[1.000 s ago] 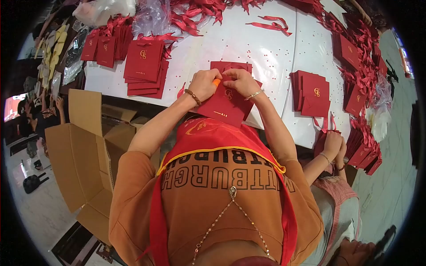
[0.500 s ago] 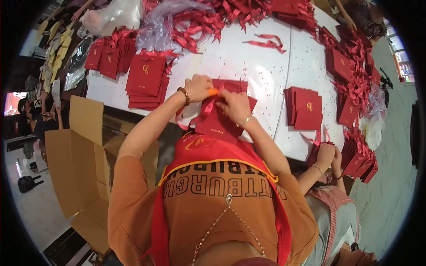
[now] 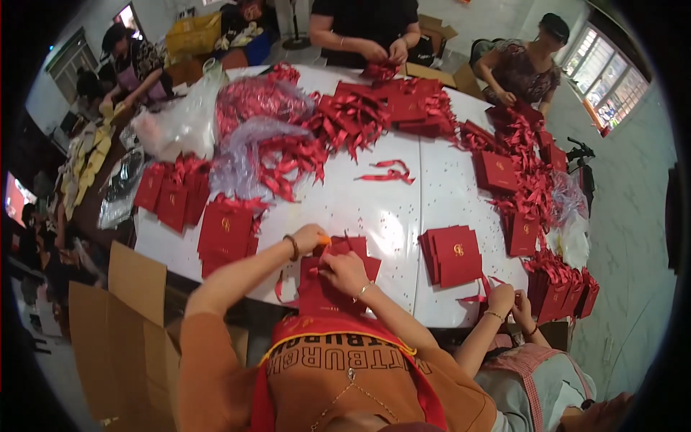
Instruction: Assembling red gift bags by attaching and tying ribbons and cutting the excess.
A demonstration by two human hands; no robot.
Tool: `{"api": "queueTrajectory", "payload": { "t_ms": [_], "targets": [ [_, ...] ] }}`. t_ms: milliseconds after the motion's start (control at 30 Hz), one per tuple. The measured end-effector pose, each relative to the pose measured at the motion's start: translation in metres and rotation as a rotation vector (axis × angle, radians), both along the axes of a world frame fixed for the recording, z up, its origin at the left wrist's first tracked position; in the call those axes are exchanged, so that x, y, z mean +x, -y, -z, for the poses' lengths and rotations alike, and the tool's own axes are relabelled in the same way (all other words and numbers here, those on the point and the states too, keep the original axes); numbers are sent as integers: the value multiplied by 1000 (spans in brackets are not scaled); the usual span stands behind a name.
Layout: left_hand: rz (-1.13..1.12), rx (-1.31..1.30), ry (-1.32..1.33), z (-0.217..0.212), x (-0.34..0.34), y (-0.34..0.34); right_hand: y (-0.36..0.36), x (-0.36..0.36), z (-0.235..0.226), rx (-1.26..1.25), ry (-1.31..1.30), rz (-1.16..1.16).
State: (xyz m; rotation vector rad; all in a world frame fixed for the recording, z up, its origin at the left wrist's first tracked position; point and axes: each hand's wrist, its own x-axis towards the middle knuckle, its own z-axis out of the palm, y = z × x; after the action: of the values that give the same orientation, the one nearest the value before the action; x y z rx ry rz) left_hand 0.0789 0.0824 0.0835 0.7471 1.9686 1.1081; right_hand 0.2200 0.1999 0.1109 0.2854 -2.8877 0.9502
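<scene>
In front of me, at the near table edge, lies a red paper gift bag [image 3: 330,297] with others partly under it. My left hand [image 3: 309,239], with a beaded bracelet and an orange cover on one finger, is closed at the bag's top on a red ribbon [image 3: 328,252]. My right hand [image 3: 346,273] is closed on the same ribbon just beside it, fingers bent, over the bag. The fingertips partly hide the ribbon. A loose ribbon end [image 3: 280,289] hangs at the bag's left side.
Stacks of red bags stand left [image 3: 224,232] and right [image 3: 453,257] on the white table [image 3: 353,209]. Plastic bags [image 3: 180,119] and ribbon heaps [image 3: 353,119] lie farther back. An open cardboard box [image 3: 119,338] is at my left. A co-worker's hands [image 3: 504,301] work close on my right; others sit across.
The view has tilted up, so the table's far side and more people now show. Both my hands stay together at the bag's top, working the ribbon.
</scene>
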Motion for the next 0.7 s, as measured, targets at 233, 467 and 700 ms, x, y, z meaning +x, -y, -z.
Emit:
{"api": "queueTrajectory", "payload": {
  "t_ms": [233,467,700],
  "targets": [
    [-284,206,-19,67,58,36,-19,8,18,-151,170,188],
    [-111,-52,48,3,78,57,-39,-1,22,-184,290,255],
    [70,26,323,-61,57,105,-47,-1,28,-217,288,241]
  ]
}}
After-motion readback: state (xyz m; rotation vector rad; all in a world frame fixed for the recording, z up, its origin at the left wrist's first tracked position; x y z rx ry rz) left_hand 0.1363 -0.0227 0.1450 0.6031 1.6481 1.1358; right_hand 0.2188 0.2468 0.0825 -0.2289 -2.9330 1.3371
